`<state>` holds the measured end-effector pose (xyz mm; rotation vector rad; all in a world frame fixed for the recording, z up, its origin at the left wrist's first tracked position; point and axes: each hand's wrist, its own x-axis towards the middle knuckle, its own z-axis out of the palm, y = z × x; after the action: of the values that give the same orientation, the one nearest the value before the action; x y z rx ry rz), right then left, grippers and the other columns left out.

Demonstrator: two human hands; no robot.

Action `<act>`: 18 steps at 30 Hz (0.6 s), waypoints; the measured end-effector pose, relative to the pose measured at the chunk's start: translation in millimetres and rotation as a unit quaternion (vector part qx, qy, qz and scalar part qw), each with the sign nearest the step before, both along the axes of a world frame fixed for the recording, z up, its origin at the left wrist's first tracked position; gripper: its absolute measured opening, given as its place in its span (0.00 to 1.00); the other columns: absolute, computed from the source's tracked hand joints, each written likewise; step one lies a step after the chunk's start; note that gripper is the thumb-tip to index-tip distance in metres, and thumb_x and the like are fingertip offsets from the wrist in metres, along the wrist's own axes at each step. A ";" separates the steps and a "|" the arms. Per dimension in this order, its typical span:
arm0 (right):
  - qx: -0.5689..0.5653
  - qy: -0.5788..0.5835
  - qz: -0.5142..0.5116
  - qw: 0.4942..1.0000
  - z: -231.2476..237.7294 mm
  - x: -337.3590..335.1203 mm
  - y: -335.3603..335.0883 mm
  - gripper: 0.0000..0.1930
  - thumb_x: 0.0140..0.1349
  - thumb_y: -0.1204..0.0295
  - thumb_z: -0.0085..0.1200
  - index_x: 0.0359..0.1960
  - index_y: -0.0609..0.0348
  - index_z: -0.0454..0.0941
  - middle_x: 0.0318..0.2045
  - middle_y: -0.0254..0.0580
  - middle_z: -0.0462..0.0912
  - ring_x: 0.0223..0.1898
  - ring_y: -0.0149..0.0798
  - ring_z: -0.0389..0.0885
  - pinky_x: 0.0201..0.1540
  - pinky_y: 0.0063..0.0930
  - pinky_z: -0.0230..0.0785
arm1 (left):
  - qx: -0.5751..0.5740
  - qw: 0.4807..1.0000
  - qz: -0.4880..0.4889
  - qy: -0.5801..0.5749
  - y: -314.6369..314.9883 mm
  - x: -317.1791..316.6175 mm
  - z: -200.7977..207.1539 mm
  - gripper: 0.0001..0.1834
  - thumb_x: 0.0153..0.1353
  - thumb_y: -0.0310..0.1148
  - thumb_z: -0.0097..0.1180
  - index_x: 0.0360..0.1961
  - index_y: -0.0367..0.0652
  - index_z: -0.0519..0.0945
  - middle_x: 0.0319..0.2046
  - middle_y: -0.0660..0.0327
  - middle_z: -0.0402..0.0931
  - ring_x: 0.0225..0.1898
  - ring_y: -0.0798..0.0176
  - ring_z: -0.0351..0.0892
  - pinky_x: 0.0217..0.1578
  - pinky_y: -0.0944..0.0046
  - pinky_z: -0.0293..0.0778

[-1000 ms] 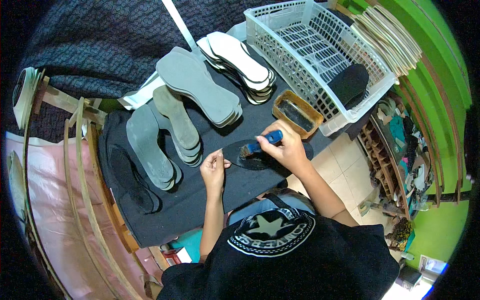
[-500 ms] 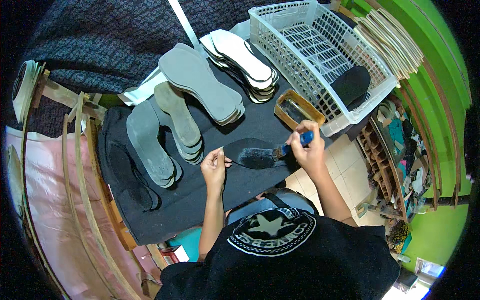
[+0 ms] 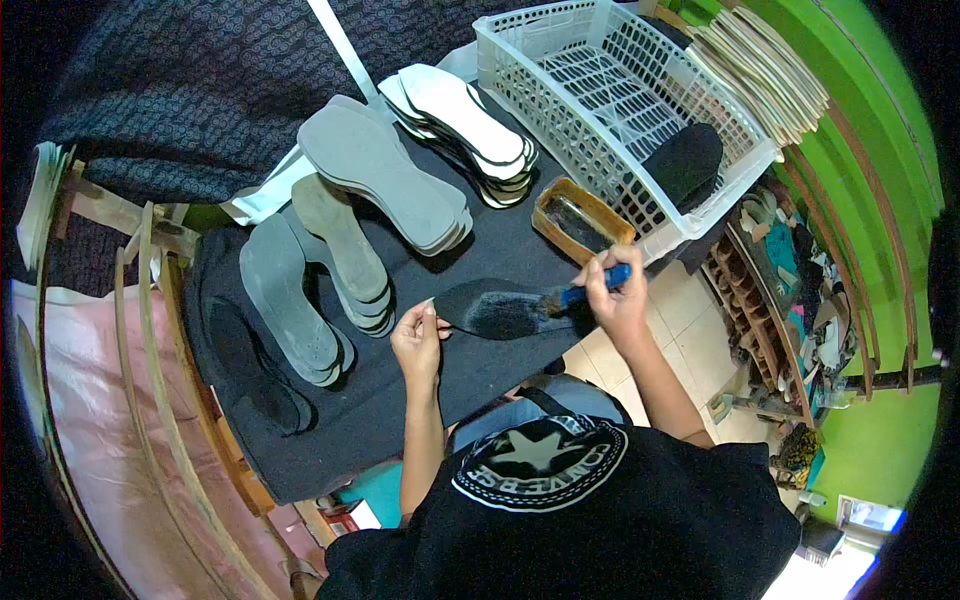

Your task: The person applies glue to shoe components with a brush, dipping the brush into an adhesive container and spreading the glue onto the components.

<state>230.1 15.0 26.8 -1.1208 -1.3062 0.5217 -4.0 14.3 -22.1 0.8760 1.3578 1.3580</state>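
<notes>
While the dark cloth-covered surface [image 3: 330, 455] bears a white plastic crate [image 3: 668, 238] at one o'clock from the work, grey soles [image 3: 375, 165] stacked at eleven and a brown trough [image 3: 566, 243] between one and two, the change is at the centre: along the black sole [image 3: 497, 316] lying there, the brush [image 3: 574, 296] has travelled over the past second from the middle to the three o'clock end, leaving a pale, wet-looking smear [image 3: 515, 309] in view. That suggests the sole's face is partly coated, its nine o'clock end looking bare. At three o'clock, the right hand [image 3: 615, 298] grips the brush's blue handle, forearm trailing toward five, bristles down. At nine, the left hand [image 3: 418, 340] pinches the sole's tip between thumb and fingertips, seemingly steadying it, forearm toward six.
</notes>
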 end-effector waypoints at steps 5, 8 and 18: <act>0.030 -0.243 -0.043 0.968 29.9 -14.9 12.6 0.14 0.48 0.71 0.57 0.31 0.56 0.63 0.16 0.39 0.71 0.15 0.33 0.73 0.18 0.24 0.65 | 0.003 1.000 -0.007 -0.013 -0.9 -1.4 -3.3 0.09 0.56 0.27 0.47 0.35 0.32 0.73 0.22 0.63 0.71 0.21 0.74 0.71 0.20 0.76 0.69; 0.074 -0.159 0.023 0.984 26.5 -47.6 27.5 0.18 0.46 0.65 0.59 0.31 0.58 0.63 0.16 0.39 0.72 0.14 0.36 0.73 0.17 0.26 0.65 | 0.001 1.000 -0.010 0.006 0.9 2.1 0.0 0.09 0.56 0.28 0.47 0.35 0.32 0.73 0.22 0.63 0.71 0.21 0.74 0.71 0.20 0.76 0.69; 0.035 -0.102 -0.015 0.994 4.9 -12.9 11.4 0.12 0.47 0.76 0.56 0.27 0.58 0.63 0.16 0.38 0.71 0.16 0.31 0.72 0.20 0.21 0.64 | -0.001 1.000 0.002 0.016 -0.6 -1.7 -7.7 0.10 0.57 0.28 0.47 0.35 0.31 0.73 0.22 0.62 0.72 0.19 0.74 0.71 0.19 0.77 0.69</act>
<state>217.3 26.4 31.7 -1.1554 -1.4710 0.3425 -5.7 13.7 -29.8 0.8971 1.3857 1.3511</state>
